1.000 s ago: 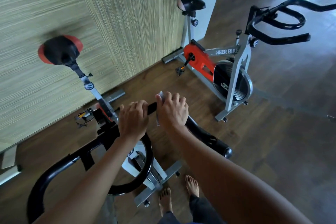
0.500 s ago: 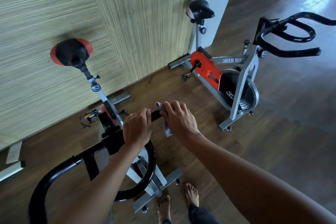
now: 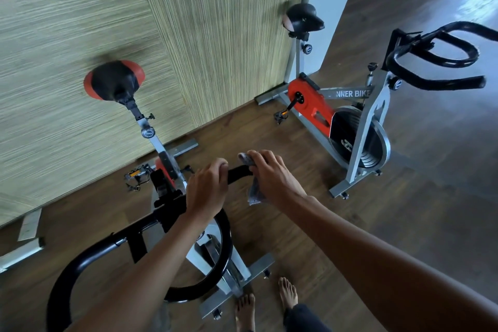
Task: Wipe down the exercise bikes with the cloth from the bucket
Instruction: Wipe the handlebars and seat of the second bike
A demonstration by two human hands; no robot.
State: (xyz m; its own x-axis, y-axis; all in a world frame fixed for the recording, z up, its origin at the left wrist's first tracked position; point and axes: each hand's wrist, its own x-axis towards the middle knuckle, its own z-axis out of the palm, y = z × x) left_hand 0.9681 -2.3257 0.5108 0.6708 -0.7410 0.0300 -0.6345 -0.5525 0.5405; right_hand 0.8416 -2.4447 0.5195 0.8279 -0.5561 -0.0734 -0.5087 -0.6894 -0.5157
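Cloth under R fingers, on handlebar

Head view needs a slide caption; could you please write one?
Left hand grips handlebar; right hand holds cloth against it.

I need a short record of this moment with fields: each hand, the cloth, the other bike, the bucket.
left hand: grips the near bike's black handlebar
right hand: holds the grey cloth on that bar, fingers curled over it
cloth: one end hangs below the bar
second bike: stands apart to the right, no hand on it
bucket: not in view
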